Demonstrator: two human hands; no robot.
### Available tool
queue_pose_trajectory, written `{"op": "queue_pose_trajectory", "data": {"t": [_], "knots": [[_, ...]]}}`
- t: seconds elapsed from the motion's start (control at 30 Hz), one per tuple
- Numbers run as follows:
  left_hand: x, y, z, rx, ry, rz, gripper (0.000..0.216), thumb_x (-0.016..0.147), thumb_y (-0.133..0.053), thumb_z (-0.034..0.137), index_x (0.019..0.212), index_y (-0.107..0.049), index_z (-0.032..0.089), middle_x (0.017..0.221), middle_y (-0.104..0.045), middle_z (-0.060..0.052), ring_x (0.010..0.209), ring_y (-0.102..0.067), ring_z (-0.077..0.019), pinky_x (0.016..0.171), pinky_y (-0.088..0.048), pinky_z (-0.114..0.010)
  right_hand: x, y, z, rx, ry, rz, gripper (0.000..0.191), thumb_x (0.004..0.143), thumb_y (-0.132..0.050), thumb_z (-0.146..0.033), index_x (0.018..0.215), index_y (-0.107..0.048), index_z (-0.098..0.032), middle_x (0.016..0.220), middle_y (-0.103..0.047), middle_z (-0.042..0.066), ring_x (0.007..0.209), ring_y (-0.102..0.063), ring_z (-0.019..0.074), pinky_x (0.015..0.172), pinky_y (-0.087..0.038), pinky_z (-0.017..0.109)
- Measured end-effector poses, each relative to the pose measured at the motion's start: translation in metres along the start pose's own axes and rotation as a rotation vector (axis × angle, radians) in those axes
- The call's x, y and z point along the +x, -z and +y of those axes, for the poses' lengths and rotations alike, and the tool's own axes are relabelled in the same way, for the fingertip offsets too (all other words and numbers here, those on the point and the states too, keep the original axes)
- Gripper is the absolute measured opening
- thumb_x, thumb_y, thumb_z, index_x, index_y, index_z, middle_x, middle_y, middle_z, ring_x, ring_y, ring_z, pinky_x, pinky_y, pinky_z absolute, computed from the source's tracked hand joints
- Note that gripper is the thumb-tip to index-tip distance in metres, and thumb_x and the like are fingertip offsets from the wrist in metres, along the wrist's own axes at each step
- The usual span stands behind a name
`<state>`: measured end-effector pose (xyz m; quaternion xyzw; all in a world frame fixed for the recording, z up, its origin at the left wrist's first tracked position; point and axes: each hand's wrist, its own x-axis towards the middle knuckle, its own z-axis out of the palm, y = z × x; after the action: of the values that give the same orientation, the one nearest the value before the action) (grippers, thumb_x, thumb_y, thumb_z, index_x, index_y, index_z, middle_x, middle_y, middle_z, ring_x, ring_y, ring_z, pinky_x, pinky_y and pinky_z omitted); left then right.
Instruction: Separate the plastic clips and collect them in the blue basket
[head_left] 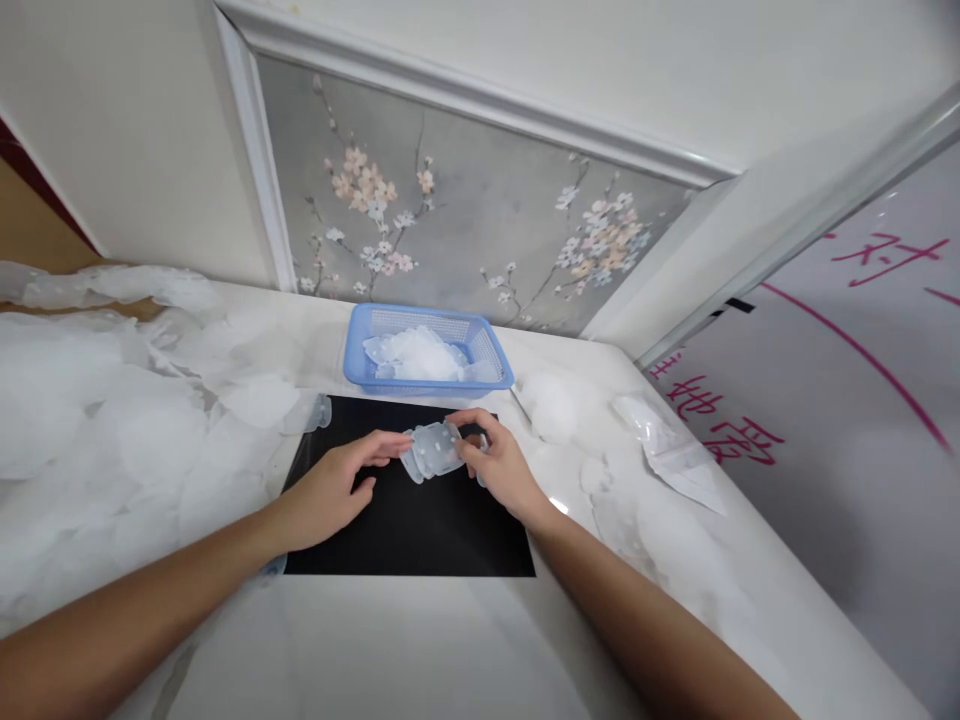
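Observation:
A small clear plastic piece (433, 450) lies over the far part of a black mat (420, 530) on the white table. My left hand (330, 490) rests on the mat, its fingertips touching the piece's left edge. My right hand (496, 462) pinches the piece's right edge between thumb and fingers. Behind the mat stands a blue plastic basket (360, 362) with several similar clear pieces (420, 355) piled inside.
A big heap of clear plastic film and pieces (112, 420) covers the table's left side. More clear pieces and a plastic bag (660, 435) lie to the right. A flowered wall panel (465, 220) stands behind, a white board with red writing (847, 380) at right.

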<state>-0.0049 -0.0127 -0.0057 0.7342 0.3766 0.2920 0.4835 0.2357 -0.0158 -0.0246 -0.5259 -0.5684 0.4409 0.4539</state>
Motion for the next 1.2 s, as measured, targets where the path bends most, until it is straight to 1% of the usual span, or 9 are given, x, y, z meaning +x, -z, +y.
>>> {"op": "queue_pose_trajectory", "data": {"t": [0.1,0.27,0.43,0.53,0.63,0.73,0.83,0.93,1.2], "knots": [[-0.002,-0.002,0.0,0.183,-0.063,0.073,0.049,0.079,-0.053,0.008,0.123,-0.064,0.029,0.119,-0.07,-0.004,0.11,-0.065,-0.0246,0.102,-0.047,-0.043,-0.002,-0.002,-0.001,-0.028,0.073,-0.062,0.027,0.073,-0.052,-0.019,0.092,-0.072,-0.022,0.13,-0.059,0.008,0.062,-0.057,0.0109,0.054,-0.051,0.029],[0.001,0.007,-0.001,0.444,-0.071,0.182,0.019,0.083,-0.053,0.018,0.089,-0.07,0.024,0.096,-0.064,-0.007,0.094,-0.061,-0.0277,0.088,-0.048,-0.044,-0.004,-0.003,0.003,-0.135,0.089,-0.1,0.03,0.083,-0.05,-0.021,0.095,-0.077,-0.025,0.135,-0.062,0.006,0.065,-0.064,0.014,0.067,-0.057,0.037],[0.005,0.014,-0.004,0.53,-0.013,0.211,0.013,0.078,-0.058,0.021,0.069,-0.067,0.024,0.097,-0.066,-0.009,0.101,-0.054,-0.0328,0.093,-0.04,-0.051,-0.008,-0.004,0.001,-0.239,0.185,-0.09,0.028,0.083,-0.052,-0.017,0.091,-0.077,-0.025,0.136,-0.062,0.005,0.106,-0.066,0.0246,0.082,-0.056,0.04],[0.004,0.013,-0.003,0.392,0.005,0.207,0.009,0.075,-0.062,0.022,0.067,-0.065,0.024,0.105,-0.067,-0.008,0.114,-0.053,-0.0347,0.101,-0.036,-0.051,-0.009,-0.005,-0.005,-0.249,0.191,-0.098,0.016,0.081,-0.059,-0.021,0.083,-0.074,-0.025,0.131,-0.065,0.006,0.103,-0.066,0.0243,0.081,-0.053,0.038],[0.003,0.012,0.0,0.198,0.058,0.236,0.008,0.08,-0.064,0.03,0.075,-0.061,0.024,0.113,-0.067,-0.008,0.124,-0.051,-0.0323,0.104,-0.036,-0.045,-0.01,-0.007,-0.011,-0.101,0.048,-0.075,0.015,0.082,-0.065,-0.035,0.074,-0.062,-0.023,0.085,-0.072,0.003,0.068,-0.062,0.0167,0.06,-0.047,0.029],[0.002,0.011,0.002,-0.058,0.217,0.25,0.024,0.084,-0.062,0.047,0.086,-0.054,0.024,0.092,-0.069,-0.004,0.098,-0.064,-0.0267,0.085,-0.047,-0.038,-0.009,-0.007,-0.012,0.153,-0.163,-0.102,0.026,0.082,-0.064,-0.047,0.083,-0.055,-0.023,0.048,-0.045,-0.009,0.039,-0.037,0.0086,0.041,-0.027,0.021],[0.003,0.012,0.001,-0.315,0.349,0.22,0.042,0.079,-0.068,0.052,0.104,-0.052,0.023,0.081,-0.068,-0.001,0.079,-0.065,-0.022,0.072,-0.048,-0.033,-0.005,-0.004,-0.009,0.278,-0.255,-0.22,0.028,0.078,-0.067,-0.045,0.086,-0.056,-0.021,0.042,-0.039,-0.012,0.034,-0.028,0.0063,0.038,-0.018,0.02],[0.006,0.015,0.002,-0.452,0.41,0.191,0.058,0.075,-0.075,0.042,0.125,-0.05,0.026,0.102,-0.073,-0.004,0.093,-0.067,-0.022,0.078,-0.049,-0.032,0.0,0.001,-0.005,0.329,-0.296,-0.293,0.027,0.077,-0.068,-0.044,0.084,-0.056,-0.021,0.037,-0.04,-0.012,0.032,-0.025,0.0056,0.037,-0.017,0.02],[0.008,0.019,0.013,-0.681,0.445,0.234,0.046,0.069,-0.067,0.014,0.114,-0.062,0.022,0.112,-0.073,-0.006,0.105,-0.069,-0.0258,0.085,-0.055,-0.035,0.004,0.006,-0.005,0.42,-0.376,-0.324,0.031,0.078,-0.069,-0.048,0.08,-0.053,-0.021,0.039,-0.042,-0.01,0.033,-0.027,0.0048,0.036,-0.015,0.019]]}}
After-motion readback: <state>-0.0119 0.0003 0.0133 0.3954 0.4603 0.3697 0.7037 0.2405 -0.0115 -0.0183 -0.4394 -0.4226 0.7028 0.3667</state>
